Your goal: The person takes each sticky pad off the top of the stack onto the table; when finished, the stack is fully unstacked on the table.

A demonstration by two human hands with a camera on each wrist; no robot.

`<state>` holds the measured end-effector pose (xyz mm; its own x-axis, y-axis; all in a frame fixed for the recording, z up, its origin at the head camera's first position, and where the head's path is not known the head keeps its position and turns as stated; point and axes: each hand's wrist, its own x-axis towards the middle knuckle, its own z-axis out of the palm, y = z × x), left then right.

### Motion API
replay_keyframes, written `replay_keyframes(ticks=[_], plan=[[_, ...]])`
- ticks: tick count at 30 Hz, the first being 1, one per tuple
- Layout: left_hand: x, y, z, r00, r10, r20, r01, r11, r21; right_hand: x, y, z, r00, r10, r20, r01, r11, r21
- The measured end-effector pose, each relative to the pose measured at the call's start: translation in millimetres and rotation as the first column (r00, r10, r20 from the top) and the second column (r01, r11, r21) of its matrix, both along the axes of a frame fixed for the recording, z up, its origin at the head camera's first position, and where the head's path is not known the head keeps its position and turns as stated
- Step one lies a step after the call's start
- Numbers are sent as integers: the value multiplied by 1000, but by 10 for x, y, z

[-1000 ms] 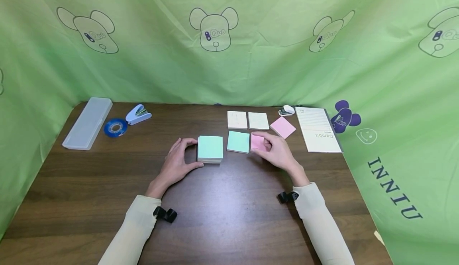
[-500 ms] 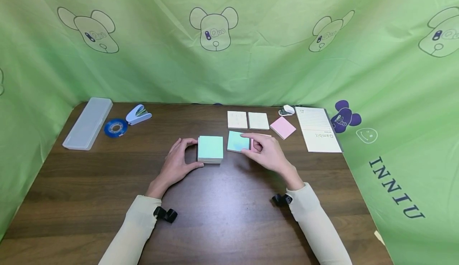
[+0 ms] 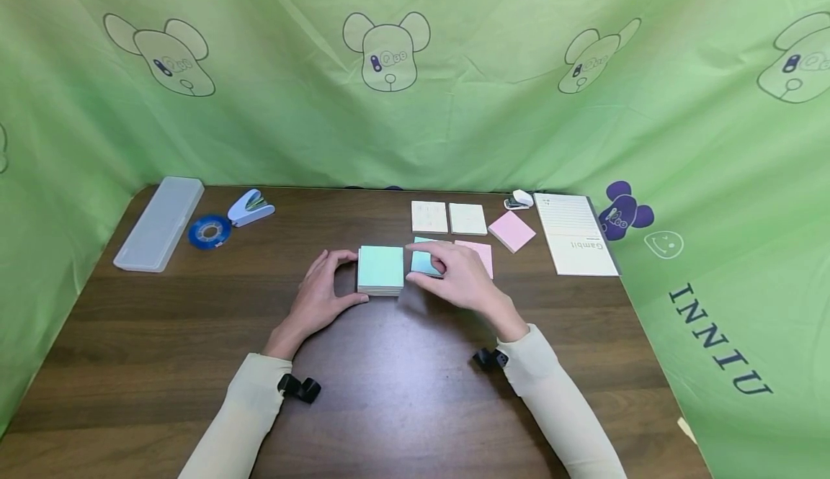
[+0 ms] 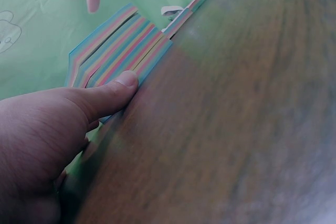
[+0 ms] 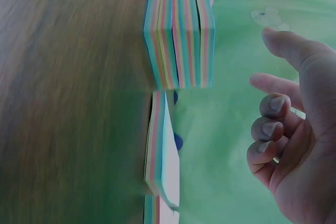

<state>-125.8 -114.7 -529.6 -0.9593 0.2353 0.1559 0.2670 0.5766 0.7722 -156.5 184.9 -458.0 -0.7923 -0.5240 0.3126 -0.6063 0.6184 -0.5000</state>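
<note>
A tall stack of sticky note pads (image 3: 380,268) with a mint-green top stands mid-table; its striped layers show in the left wrist view. My left hand (image 3: 326,297) holds its left side, the thumb (image 4: 123,85) against its layered front. Just right of the stack hovers my right hand (image 3: 456,277), with nothing in it. Its thumb and index finger are spread apart toward the stack, the other fingers curled in. Beneath it, a single mint-green sticky note pad (image 3: 424,263) is partly covered. To the right lies a pink sticky note pad (image 3: 481,254).
Behind are two white-topped pads (image 3: 429,217), a turned pink pad (image 3: 512,231), a small white stapler-like item (image 3: 519,199) and a lined notepad (image 3: 573,238). Far left lie a translucent case (image 3: 161,223), blue tape (image 3: 210,232) and a light-blue stapler (image 3: 250,207). A green curtain (image 3: 389,140) hangs behind.
My right hand has moved left, from the pink pad across the single mint-green pad to beside the stack. The pink pad is uncovered. My left hand stays at the stack.
</note>
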Motion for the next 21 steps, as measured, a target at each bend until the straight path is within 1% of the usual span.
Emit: replay_keyframes(ticks=[6, 12, 21], plan=[[1, 2, 15, 1000, -2, 1, 2, 1000, 3, 26, -133, 14, 1000, 9, -19, -8, 998, 59], [-4, -5, 16, 1000, -9, -13, 9, 1000, 5, 36, -241, 25, 1000, 25, -11, -24, 993, 112], [-12, -4, 24, 1000, -12, -16, 12, 1000, 6, -23, -329, 32, 1000, 1, -6, 0, 979, 202]])
